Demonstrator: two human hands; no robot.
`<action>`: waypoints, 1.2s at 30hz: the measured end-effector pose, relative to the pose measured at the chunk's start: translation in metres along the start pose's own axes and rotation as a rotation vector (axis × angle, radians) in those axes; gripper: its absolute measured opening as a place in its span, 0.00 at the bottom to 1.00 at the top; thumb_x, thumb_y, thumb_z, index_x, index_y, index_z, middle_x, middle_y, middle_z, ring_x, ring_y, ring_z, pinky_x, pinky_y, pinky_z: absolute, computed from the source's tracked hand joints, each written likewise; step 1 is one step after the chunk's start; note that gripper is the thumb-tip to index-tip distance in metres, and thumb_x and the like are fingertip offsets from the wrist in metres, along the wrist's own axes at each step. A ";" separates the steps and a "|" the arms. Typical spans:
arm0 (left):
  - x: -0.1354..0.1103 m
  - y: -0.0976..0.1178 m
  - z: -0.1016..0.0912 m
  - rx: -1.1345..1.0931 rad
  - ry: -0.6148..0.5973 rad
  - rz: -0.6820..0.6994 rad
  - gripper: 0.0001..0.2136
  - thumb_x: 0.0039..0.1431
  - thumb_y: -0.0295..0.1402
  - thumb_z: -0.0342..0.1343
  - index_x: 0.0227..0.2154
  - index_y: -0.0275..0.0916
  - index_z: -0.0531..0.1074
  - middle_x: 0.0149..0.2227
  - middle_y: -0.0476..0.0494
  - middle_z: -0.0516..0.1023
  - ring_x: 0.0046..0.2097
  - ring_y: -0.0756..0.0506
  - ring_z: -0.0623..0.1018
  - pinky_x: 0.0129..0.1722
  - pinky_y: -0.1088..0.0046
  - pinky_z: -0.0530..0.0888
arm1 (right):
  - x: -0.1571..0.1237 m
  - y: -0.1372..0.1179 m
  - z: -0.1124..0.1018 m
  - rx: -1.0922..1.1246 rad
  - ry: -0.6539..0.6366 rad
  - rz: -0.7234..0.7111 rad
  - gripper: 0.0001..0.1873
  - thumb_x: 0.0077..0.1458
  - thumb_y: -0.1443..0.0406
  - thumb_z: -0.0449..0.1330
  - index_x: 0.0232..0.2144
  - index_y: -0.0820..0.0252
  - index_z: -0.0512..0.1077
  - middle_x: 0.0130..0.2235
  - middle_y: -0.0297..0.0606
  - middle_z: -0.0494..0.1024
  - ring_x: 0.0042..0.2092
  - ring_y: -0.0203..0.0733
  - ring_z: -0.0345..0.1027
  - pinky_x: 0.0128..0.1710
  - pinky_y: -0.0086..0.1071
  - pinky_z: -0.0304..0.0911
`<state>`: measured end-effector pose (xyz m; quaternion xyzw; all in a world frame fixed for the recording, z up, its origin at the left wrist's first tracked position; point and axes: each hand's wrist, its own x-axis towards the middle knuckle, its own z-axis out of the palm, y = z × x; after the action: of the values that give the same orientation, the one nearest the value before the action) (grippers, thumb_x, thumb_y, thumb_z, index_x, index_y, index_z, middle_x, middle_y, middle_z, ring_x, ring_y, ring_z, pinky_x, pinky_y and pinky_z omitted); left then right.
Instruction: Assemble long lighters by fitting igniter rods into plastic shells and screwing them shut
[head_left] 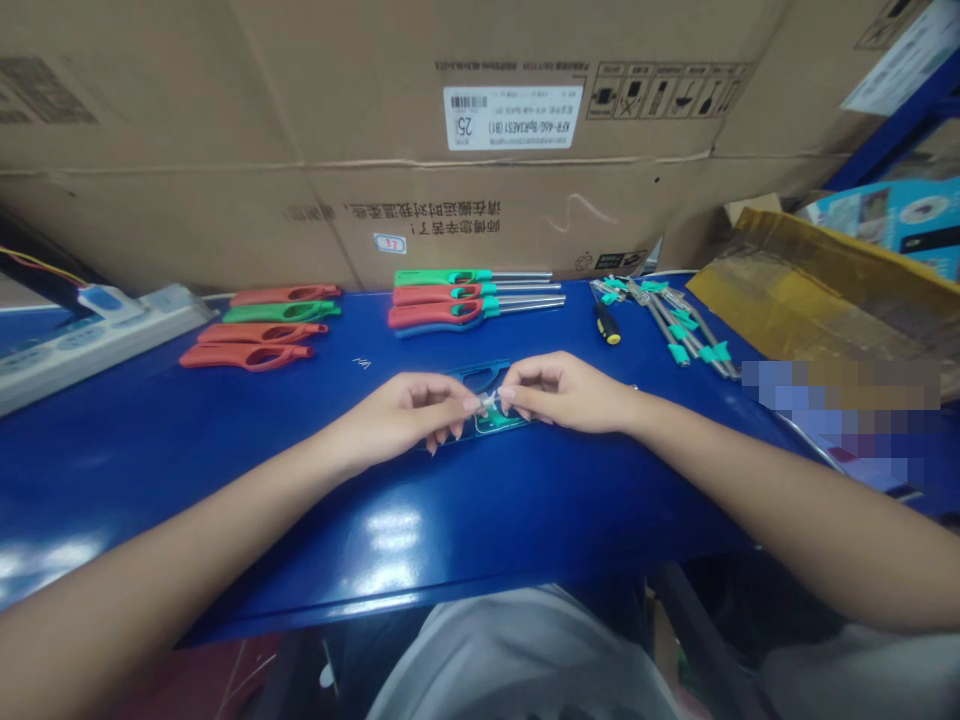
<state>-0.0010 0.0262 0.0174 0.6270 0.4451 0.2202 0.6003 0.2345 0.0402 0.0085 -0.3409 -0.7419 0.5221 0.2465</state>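
Over the middle of the blue table, my left hand [420, 408] is closed in a pinch, a tiny metallic-looking bit at its fingertips that I cannot make out. Facing it, my right hand [564, 392] pinches a thin whitish wire [492, 399]; the fingertips of both hands almost meet. Just beneath them lies a blue lighter casing [484, 374], opened up, with a green trigger piece [496, 416] in it. The wire makes a loop beside that green piece. My fingers hide much of the casing.
Red and green handle shells [251, 356] lie at left, near a white power strip [112, 335]. Assembled long-nosed lighters [435, 316] sit at the back. To the right are a screwdriver [608, 325], metal tubes with green ends [679, 325] and a yellow-taped carton [825, 290]. Cardboard [262, 130] walls the back.
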 end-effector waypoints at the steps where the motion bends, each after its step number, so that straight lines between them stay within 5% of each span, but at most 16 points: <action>1: 0.000 0.000 0.000 0.001 0.001 0.003 0.16 0.56 0.45 0.65 0.33 0.34 0.78 0.22 0.51 0.73 0.24 0.53 0.72 0.22 0.81 0.70 | 0.000 0.000 0.000 -0.001 0.001 -0.001 0.13 0.61 0.59 0.59 0.29 0.63 0.71 0.25 0.29 0.70 0.23 0.28 0.58 0.25 0.28 0.54; 36: 0.000 -0.003 0.001 0.074 -0.015 0.020 0.16 0.60 0.46 0.62 0.37 0.35 0.78 0.24 0.52 0.72 0.25 0.53 0.70 0.22 0.81 0.68 | 0.001 0.006 0.002 -0.019 0.003 0.006 0.15 0.59 0.56 0.61 0.30 0.62 0.72 0.28 0.32 0.72 0.31 0.34 0.63 0.33 0.29 0.61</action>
<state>-0.0009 0.0247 0.0147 0.6547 0.4423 0.2050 0.5777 0.2341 0.0411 0.0020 -0.3464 -0.7455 0.5151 0.2427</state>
